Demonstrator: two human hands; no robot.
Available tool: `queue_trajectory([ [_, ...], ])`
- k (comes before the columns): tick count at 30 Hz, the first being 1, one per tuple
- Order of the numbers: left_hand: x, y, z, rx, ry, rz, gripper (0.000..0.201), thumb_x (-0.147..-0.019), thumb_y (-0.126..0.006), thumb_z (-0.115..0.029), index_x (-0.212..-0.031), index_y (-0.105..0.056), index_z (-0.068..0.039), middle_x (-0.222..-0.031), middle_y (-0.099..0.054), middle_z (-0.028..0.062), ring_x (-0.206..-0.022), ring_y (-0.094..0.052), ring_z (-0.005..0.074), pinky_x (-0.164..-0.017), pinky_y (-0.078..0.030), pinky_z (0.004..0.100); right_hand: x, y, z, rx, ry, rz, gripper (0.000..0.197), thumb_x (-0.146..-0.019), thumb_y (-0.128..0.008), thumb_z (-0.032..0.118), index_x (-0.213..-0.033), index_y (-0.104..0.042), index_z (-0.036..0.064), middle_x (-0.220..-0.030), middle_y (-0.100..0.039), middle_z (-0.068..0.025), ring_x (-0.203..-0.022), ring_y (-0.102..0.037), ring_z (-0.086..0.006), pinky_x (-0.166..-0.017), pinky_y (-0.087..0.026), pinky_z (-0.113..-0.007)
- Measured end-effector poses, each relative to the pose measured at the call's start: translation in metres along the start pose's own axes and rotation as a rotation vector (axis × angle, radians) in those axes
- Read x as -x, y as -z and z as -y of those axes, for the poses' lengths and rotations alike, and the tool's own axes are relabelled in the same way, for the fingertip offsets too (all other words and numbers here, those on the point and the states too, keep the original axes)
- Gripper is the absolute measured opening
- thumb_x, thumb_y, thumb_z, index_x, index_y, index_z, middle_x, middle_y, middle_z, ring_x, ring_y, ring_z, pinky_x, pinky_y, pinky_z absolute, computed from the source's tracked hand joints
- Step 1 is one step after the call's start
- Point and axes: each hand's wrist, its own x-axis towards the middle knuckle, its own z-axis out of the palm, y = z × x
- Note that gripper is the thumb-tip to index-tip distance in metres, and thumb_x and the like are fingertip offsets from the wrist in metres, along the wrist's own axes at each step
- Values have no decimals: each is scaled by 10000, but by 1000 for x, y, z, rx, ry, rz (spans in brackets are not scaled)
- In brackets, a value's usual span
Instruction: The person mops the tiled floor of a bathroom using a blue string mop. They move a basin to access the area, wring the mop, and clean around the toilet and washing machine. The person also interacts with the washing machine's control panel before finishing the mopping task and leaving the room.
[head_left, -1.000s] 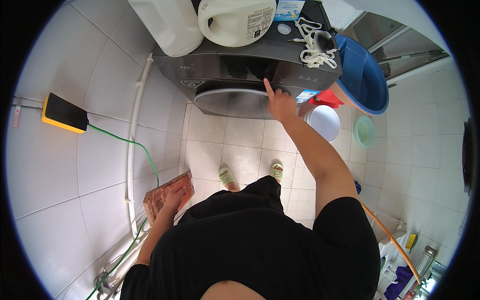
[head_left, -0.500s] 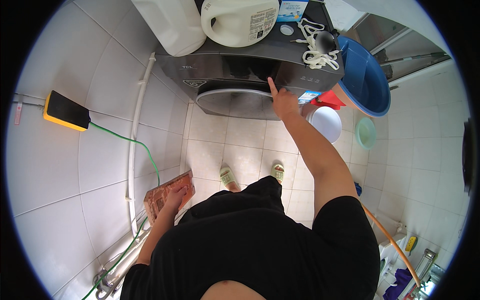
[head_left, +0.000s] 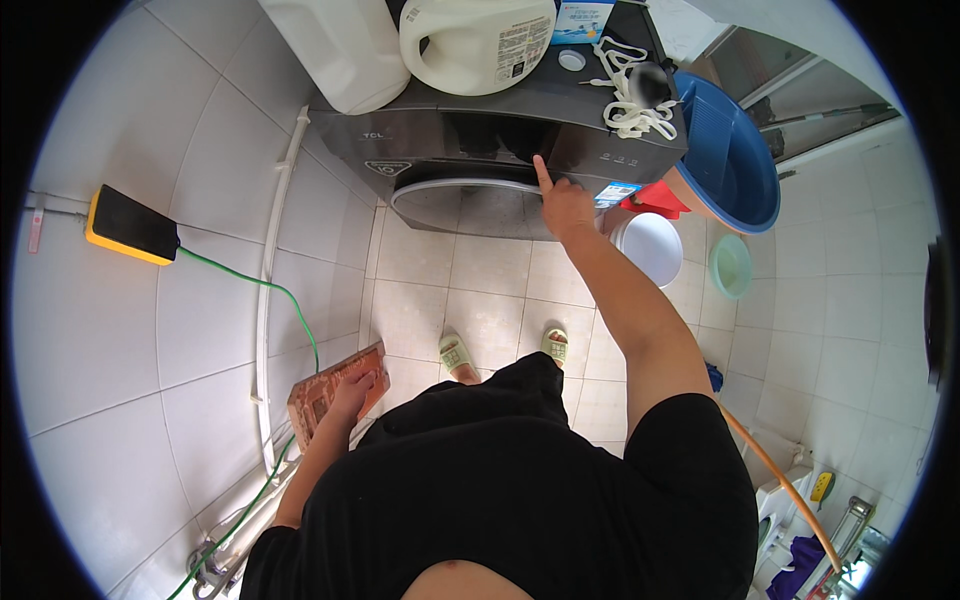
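- Right hand (head_left: 566, 207): index finger straight at the control panel (head_left: 500, 137) of the washing machine (head_left: 465, 205), other fingers curled, gripping nothing.
- Left hand (head_left: 352, 392): on a reddish-brown box (head_left: 322, 388) front-left of the machine; clamped or not, cannot tell.
- Tiled floor (head_left: 487, 265) before it.
- Two pale jugs (head_left: 490, 48) atop it; blue basin (head_left: 745, 165), white bucket (head_left: 652, 250) to its right.

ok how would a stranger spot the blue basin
Find the dark washing machine, with the right hand at its panel. To the machine's right sits the blue basin. Deep blue and larger in view, it differs from the green basin and white bucket.
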Motion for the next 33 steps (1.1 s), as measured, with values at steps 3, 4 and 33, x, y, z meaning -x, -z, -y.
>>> queue_trajectory([
  [3, 0, 0, -1, 0, 15, -8, 262, -827, -478, -264, -1004, -566, -91, -933, -578, -17, -846, -519, 112, -690, -375, 262, 0, 0, 1, -4, -5, 11, 740, -789, -462, 115, -1357, 6, 194, -860, -549, -125, -683, -572, -220, -597, -458, -329],
  [4, 0, 0, -1, -8, 22, -14, 261, -828, -477, -263, -1002, -567, -92, -932, -578, -18, -845, -519, 112, -692, -375, 262, 0, 1, 1, -7, -7, 17, 741, -788, -462, 114, -1357, 6, 194, -861, -549, -126, -683, -572, -220, -596, -458, -329],
  [33, -4, 6, 6, 37, 23, -14, 233, -825, -502, -264, -973, -573, -98, -904, -580, -24, -829, -513, 103, -680, -371, 250, 3, 3, 7, -61, -30, -19, 727, -775, -459, 112, -1359, -30, 172, -812, -556, -122, -652, -570, -224, -572, -454, -339],
])
